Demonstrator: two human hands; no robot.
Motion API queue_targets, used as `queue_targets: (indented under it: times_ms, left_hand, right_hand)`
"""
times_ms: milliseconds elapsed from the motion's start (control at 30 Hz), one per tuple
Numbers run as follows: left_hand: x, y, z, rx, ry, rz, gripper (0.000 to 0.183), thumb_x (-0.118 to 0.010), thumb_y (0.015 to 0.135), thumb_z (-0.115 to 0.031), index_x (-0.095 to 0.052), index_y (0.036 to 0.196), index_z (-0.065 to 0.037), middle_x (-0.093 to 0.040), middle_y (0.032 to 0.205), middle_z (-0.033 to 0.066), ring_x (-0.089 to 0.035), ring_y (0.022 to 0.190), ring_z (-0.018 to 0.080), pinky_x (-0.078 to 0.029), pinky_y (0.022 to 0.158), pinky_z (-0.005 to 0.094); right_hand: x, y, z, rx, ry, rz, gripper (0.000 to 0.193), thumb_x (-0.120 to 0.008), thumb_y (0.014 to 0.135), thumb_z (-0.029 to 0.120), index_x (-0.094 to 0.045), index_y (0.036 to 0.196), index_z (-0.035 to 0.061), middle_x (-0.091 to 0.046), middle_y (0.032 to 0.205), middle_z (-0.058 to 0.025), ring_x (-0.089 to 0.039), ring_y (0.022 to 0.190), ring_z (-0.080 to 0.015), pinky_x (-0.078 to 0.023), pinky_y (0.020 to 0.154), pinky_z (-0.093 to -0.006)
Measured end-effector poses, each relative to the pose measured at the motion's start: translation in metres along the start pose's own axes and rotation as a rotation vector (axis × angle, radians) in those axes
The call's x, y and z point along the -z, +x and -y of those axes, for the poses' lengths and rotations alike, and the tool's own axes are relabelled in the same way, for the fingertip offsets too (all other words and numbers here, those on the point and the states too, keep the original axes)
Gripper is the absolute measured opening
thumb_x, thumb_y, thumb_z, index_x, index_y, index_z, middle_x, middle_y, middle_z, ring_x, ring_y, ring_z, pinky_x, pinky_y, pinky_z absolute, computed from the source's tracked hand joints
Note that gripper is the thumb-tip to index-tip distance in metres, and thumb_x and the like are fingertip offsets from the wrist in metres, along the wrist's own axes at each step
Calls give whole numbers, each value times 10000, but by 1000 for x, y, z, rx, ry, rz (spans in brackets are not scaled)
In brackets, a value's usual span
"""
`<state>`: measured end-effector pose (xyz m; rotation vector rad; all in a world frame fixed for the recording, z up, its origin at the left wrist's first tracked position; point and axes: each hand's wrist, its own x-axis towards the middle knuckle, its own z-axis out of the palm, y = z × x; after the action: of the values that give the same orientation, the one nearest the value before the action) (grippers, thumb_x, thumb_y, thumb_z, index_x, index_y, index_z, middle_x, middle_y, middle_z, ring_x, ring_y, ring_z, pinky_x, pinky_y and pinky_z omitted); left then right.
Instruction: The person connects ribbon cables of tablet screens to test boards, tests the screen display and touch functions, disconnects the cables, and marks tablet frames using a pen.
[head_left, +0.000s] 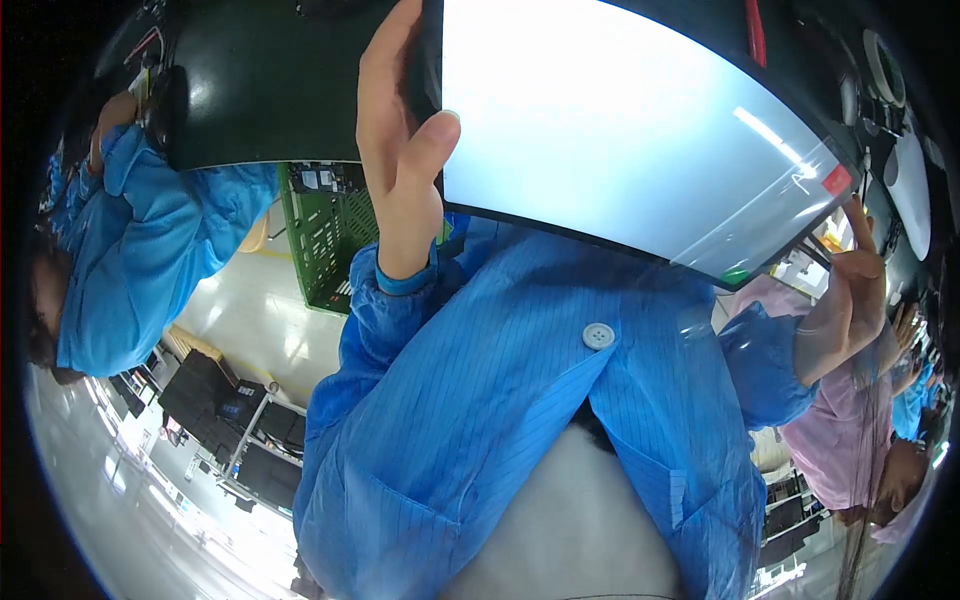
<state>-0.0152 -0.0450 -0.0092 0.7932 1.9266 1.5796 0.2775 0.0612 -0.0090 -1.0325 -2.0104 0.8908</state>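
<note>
A flat display panel (pixel 610 110) with a thin black frame is lit plain white and tilted in front of my chest. A small red sticker (pixel 837 180) sits near its right corner, and a green one (pixel 735 275) lies by the lower edge. My left hand (pixel 403 170) is closed on the panel's left edge, thumb on the front, the other fingers mostly hidden behind. At the right corner, my right hand (pixel 850 300) grips the panel with bent fingers. Its fingertips are partly hidden. The panel's top runs out of the picture.
Behind the panel lies a dark green worktop (pixel 270 90). A green plastic crate (pixel 325 235) stands below its edge. At left sits a person in a blue smock (pixel 165 230); at right, one in pink (pixel 830 440). A rack (pixel 265 440) holds black items at lower left.
</note>
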Motion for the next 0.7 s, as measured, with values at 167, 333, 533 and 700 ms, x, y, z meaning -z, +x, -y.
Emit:
queue_targets:
  times_ms: [167,333,533,700]
  left_hand:
    - [4,-3,4,-14,0,39,834,-527,779,-467,-281,1377,60,-364,1380,208,-371,1269,293,-258,1061,377]
    - [5,-2,7,-21,-59,77,799,-516,791,-437,-285,1376,56,-366,1382,203,-374,1269,292,-260,1061,375]
    - [13,2,15,-52,-31,144,685,-468,849,-373,-302,1386,19,-343,1400,188,-323,1300,291,-214,1083,393]
    - [18,5,12,28,380,188,513,-373,946,-298,-348,1407,-73,-293,1427,188,-256,1328,308,-154,1103,386]
  right_hand:
    - [-2,2,0,-6,54,2,98,-530,850,126,-556,785,57,-576,1184,-251,-506,1184,-297,-297,1061,-443]
    - [2,4,-9,52,32,11,166,-586,836,198,-552,779,46,-591,1150,-263,-537,1148,-297,-159,1104,-507]
    - [4,8,-9,49,5,32,160,-598,835,200,-556,792,52,-591,1168,-236,-555,1126,-303,-206,1090,-517]
    - [-5,23,10,-83,-200,231,138,-564,856,187,-590,873,52,-527,1277,-188,-515,1173,-275,-308,1055,-455]
